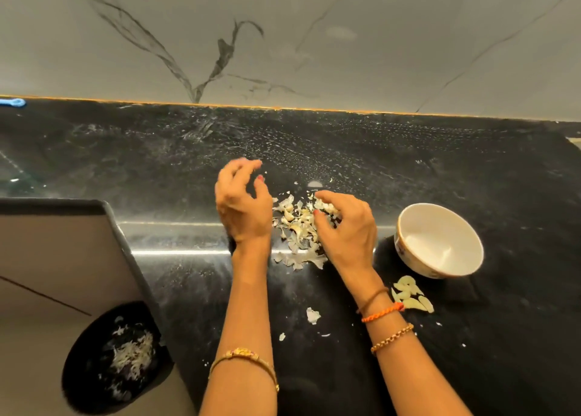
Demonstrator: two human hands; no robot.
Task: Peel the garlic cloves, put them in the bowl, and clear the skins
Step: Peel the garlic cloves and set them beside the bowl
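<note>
The skins (300, 227) lie in a loose heap on the black tabletop (408, 164), between the two hands. A few stray flakes (312, 315) lie nearer the person, apart from the heap. The peeled cloves (412, 294) lie in a small cluster on the tabletop just beside the bowl (440, 242), not in it; the bowl appears empty. A dark bin (110, 356) below the tabletop edge, at the left, already holds skins.

Handling, as judged: the skins are papery, very light and brittle. They scatter under any air movement and cannot be gripped singly with ease. Gather them by scooping from both sides with cupped fingers. The cloves are firm, smooth and probably slightly sticky; pinch each across its middle.

Left hand (242, 208): at the left edge of the heap, fingers curled and spread, holding nothing visible. Right hand (345, 227): its fingers (327, 206) curled down onto the right side of the heap, touching skins; whether they pinch any cannot be told.
</note>
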